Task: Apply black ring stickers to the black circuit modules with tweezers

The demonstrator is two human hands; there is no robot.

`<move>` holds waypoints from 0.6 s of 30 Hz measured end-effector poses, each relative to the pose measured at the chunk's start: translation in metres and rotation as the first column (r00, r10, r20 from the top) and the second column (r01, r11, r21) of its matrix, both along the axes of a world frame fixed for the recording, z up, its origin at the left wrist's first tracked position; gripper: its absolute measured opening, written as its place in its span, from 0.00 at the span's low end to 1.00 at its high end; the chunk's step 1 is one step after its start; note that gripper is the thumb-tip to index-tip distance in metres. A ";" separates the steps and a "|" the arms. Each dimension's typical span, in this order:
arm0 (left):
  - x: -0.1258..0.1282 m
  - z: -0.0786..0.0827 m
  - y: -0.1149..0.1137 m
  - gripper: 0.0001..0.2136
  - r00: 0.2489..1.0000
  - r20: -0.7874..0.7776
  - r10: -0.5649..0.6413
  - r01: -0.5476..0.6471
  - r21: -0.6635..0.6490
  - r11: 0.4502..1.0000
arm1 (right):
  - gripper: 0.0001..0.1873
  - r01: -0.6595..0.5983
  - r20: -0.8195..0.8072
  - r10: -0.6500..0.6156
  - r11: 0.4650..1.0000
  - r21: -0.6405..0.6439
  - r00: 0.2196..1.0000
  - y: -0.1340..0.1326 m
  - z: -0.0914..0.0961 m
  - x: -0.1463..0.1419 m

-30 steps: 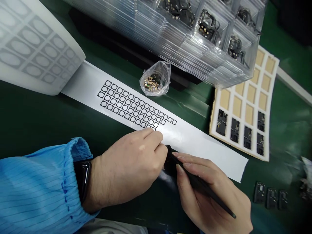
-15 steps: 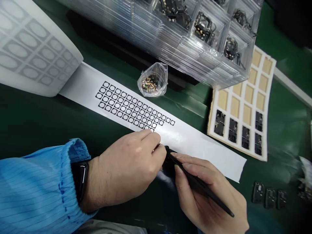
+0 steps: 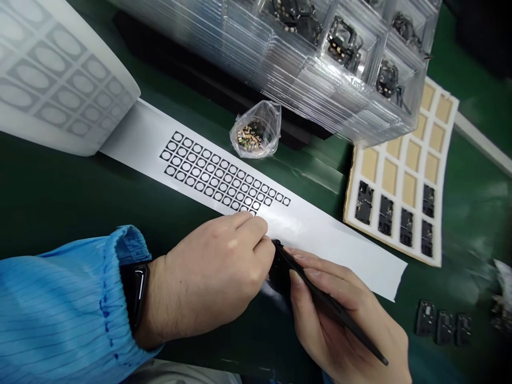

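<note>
My right hand point(image 3: 348, 314) is closed round a slim black pointed stick, perhaps tweezers or a spudger point(image 3: 336, 309), slanting from lower right to upper left. Its working end meets a small black part point(image 3: 280, 266) by my left fingertips. My left hand point(image 3: 212, 277), back turned up, is closed with the fingers curled under; they seem to pinch that dark part, mostly hidden behind the knuckles. Beneath and beyond both hands runs a white strip point(image 3: 320, 234) bearing rows of black square stickers with round holes point(image 3: 212, 170).
A clear bag of tiny gold parts point(image 3: 252, 136) sits behind the strip. Stacked clear trays point(image 3: 312, 80) holding black parts stand at the back. To the right lies a white foam tray point(image 3: 378, 184) with several black modules. Three black pieces point(image 3: 445, 326) rest at lower right.
The whole view has shifted slightly, so the surroundings appear a little further right. Both hands keep nearly the same pose, with the black tool still at the small part.
</note>
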State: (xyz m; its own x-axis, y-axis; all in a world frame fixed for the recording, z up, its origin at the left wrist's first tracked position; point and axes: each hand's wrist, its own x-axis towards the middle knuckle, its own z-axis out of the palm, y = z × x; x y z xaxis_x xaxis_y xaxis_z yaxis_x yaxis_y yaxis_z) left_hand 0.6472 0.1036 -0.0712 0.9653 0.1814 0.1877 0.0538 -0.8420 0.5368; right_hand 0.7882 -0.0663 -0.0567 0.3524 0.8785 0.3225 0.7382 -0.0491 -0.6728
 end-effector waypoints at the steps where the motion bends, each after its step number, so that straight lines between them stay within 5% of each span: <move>1: 0.000 0.000 0.000 0.06 1.000 -0.002 0.000 0.000 -0.002 1.000 | 0.21 -0.005 0.008 0.005 1.000 0.002 1.000 0.000 0.000 0.000; 18: 0.000 0.001 0.001 0.05 1.000 -0.002 0.002 -0.002 -0.004 1.000 | 0.19 -0.018 -0.035 0.018 1.000 0.015 0.999 0.005 0.000 0.003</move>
State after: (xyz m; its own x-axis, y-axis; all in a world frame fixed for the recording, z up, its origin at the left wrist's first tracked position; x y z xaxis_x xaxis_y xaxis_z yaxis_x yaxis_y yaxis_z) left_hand 0.6473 0.1043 -0.0706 0.9653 0.1841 0.1851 0.0565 -0.8396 0.5403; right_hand 0.7908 -0.0609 -0.0564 0.3479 0.8803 0.3225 0.7145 -0.0262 -0.6992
